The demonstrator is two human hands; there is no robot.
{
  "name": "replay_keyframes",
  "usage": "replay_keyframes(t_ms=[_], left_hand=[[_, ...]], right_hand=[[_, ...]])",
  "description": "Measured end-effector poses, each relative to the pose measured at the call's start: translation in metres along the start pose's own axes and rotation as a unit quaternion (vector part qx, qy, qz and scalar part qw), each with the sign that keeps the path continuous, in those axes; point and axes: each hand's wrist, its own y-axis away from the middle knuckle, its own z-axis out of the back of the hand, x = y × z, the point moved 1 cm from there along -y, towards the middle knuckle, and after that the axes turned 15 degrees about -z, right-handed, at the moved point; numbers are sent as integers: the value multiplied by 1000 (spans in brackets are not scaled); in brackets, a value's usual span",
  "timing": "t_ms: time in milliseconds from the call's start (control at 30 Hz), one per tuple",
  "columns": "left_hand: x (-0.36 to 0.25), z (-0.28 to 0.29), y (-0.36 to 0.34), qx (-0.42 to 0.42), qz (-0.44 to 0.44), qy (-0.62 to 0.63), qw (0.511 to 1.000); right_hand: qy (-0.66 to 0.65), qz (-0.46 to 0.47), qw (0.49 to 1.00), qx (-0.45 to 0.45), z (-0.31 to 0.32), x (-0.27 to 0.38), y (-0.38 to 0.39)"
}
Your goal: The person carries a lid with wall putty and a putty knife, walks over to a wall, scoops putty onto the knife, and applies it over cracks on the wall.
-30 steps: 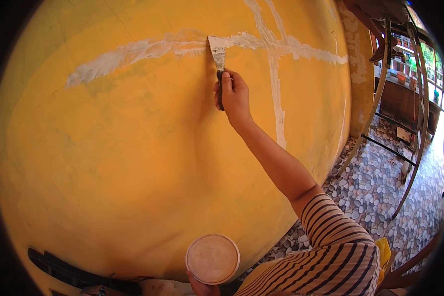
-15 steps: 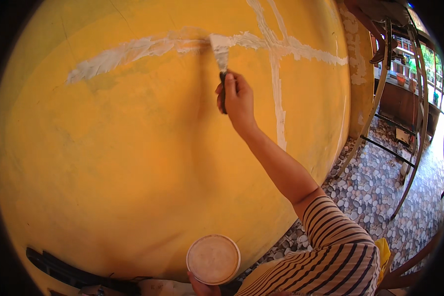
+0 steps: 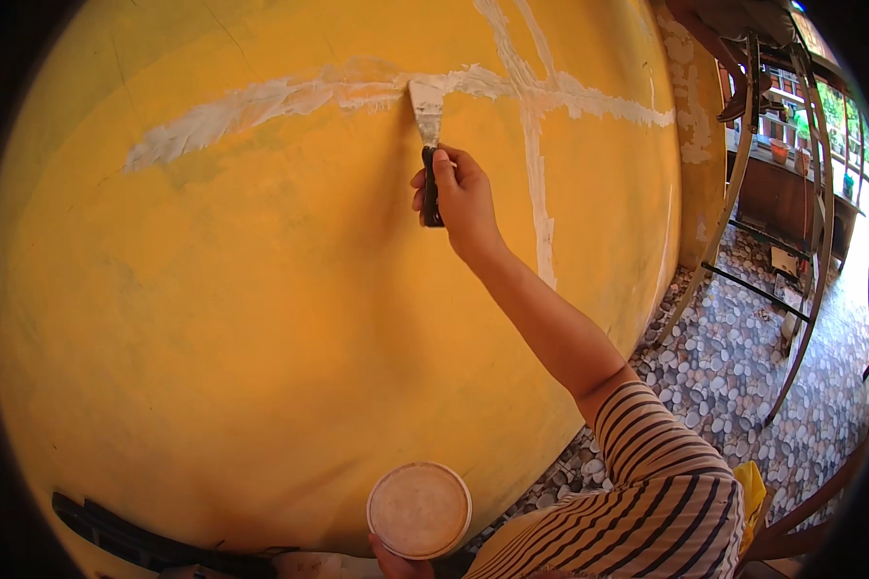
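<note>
My right hand (image 3: 462,198) grips the black handle of a putty knife (image 3: 427,108), its broad blade smeared with white filler and tilted up against the yellow wall (image 3: 261,318). The blade's top edge meets a long band of white filler (image 3: 232,114) that runs across the wall. At the bottom of the view, my left hand (image 3: 396,560) holds a round tub (image 3: 419,511) by its side. The tub's round face is pale pinkish-beige; whether that is a lid or its contents, I cannot tell. Most of the left hand's fingers are hidden beneath the tub.
More filler stripes (image 3: 539,193) cross the band toward the right. A metal ladder (image 3: 739,193) stands at the right on the pebble-patterned floor (image 3: 705,386), with another person's legs (image 3: 734,72) high on it. A long black object (image 3: 145,540) lies low at the left.
The putty knife and my right hand have shifted slightly down and left, with the blade turned a little. The tub has stayed almost where it was.
</note>
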Motion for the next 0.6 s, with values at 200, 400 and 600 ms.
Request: replay_keyframes(t_ms=[200,400,600], left_hand=[[10,24,0,100,-103,-134,981],[-10,4,7,-17,14,-54,998],[-29,-21,9,-124,58,59,989]], right_hand=[[-59,15,998,1,16,43,-1],[266,87,960,-16,78,82,-53],[614,155,774,-1,72,137,-76]])
